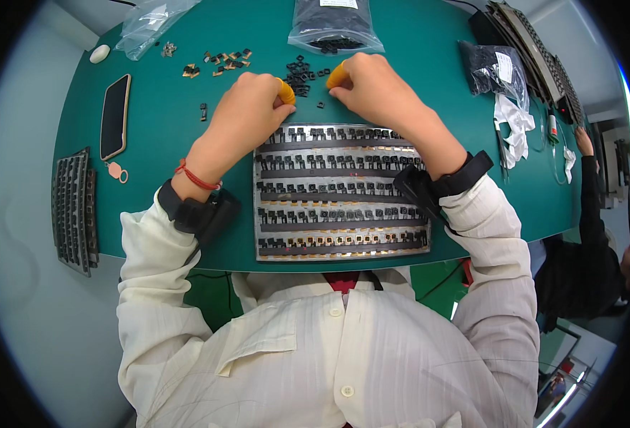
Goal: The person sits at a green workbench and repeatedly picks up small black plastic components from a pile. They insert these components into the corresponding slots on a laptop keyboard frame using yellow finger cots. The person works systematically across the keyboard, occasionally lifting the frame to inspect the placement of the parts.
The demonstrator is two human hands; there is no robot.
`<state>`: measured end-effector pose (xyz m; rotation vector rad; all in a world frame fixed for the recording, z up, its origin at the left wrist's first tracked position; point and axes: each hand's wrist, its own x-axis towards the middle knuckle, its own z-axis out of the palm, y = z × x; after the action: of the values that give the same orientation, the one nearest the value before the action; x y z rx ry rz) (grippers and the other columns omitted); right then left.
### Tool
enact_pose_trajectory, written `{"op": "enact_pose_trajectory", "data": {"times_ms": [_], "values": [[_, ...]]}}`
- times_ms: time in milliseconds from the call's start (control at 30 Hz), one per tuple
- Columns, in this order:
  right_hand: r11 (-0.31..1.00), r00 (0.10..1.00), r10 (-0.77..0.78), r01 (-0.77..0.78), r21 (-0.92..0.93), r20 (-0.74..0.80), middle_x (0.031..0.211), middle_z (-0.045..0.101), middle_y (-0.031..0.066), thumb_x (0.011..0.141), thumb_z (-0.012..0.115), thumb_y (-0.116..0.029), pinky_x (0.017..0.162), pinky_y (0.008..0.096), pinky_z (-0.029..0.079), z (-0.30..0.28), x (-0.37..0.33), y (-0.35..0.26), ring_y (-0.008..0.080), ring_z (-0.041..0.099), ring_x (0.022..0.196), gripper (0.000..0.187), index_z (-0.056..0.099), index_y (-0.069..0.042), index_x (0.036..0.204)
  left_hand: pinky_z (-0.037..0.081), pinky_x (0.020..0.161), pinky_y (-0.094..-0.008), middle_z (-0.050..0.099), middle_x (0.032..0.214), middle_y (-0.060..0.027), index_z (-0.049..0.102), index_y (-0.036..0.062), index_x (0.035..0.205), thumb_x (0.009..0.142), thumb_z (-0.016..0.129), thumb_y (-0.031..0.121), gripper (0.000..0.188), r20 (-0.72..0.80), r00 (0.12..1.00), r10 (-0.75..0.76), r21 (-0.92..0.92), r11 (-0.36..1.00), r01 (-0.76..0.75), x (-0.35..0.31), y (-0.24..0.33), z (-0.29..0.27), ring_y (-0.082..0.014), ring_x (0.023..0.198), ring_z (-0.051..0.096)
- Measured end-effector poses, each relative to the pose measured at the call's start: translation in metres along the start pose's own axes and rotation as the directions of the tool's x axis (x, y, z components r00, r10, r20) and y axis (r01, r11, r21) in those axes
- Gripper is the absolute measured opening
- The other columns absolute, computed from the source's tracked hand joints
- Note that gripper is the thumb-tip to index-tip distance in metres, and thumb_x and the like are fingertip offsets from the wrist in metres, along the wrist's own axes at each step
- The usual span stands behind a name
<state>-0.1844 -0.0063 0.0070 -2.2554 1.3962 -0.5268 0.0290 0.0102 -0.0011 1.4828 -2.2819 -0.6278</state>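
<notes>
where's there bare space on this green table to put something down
Bare green mat lies between the phone and the left hand, down to the near edge. Crowded: the metal tray at centre, loose black parts between both hands, bags at the far edge.

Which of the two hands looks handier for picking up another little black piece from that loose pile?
Probably the right hand: its orange-capped fingertip sits right beside the pile of black pieces. The left hand rests slightly lower, nearer the tray.
</notes>
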Motion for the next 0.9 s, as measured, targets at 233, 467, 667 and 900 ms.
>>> {"op": "enact_pose_trajectory", "data": {"times_ms": [233, 467, 667, 900], "values": [[0.996, 0.996, 0.053, -0.058, 0.07, 0.072, 0.083, 0.071, 0.0215, 0.077, 0.075, -0.011, 0.073, 0.0402, 0.056, 0.004, -0.003, -0.006, 0.0345, 0.071, 0.079, 0.018, 0.074, 0.002, 0.089, 0.054, 0.062, -0.0303, 0.069, 0.071, -0.0138, 0.071, -0.0061, 0.089, 0.079, 0.072, 0.007, 0.017, -0.018, 0.998, 0.06, 0.02, 0.998, -0.06, 0.002, -0.006, 0.001, -0.0209, 0.065, 0.067], [0.999, 1.0, 0.025, -0.025, -0.029, -0.001, 0.076, 0.069, 0.0196, 0.079, 0.073, -0.009, 0.067, 0.038, 0.055, 0.024, -0.003, -0.012, 0.0317, 0.07, 0.072, 0.016, 0.071, 0.005, 0.087, 0.051, 0.063, -0.0319, 0.064, 0.075, -0.0119, 0.07, -0.0037, 0.085, 0.076, 0.072, 0.006, 0.014, 0.058, 0.986, 0.156, -0.042, 0.987, -0.153, -0.07, 0.024, -0.019, -0.0215, 0.067, 0.065], [0.989, 0.989, -0.147, 0.147, -0.01, 0.015, 0.075, 0.068, 0.0151, 0.08, 0.073, -0.012, 0.066, 0.0359, 0.054, 0.007, -0.018, -0.008, 0.0278, 0.067, 0.069, 0.019, 0.071, 0.004, 0.091, 0.048, 0.069, -0.0395, 0.06, 0.079, -0.0113, 0.07, -0.0012, 0.085, 0.077, 0.072, 0.01, 0.014, 0.215, 0.962, 0.17, -0.039, 0.985, -0.166, -0.133, 0.049, -0.01, -0.0302, 0.075, 0.057], [0.99, 0.991, -0.132, 0.133, 0.038, -0.039, 0.076, 0.06, 0.013, 0.081, 0.072, -0.009, 0.064, 0.0384, 0.05, -0.042, -0.116, -0.033, 0.0304, 0.063, 0.07, 0.013, 0.068, 0.003, 0.085, 0.047, 0.067, -0.0395, 0.058, 0.08, -0.0105, 0.07, -0.0007, 0.085, 0.077, 0.074, 0.009, 0.013, 0.14, 0.974, 0.179, 0.024, 0.983, -0.184, -0.153, 0.049, 0.007, -0.0301, 0.074, 0.055]]}}
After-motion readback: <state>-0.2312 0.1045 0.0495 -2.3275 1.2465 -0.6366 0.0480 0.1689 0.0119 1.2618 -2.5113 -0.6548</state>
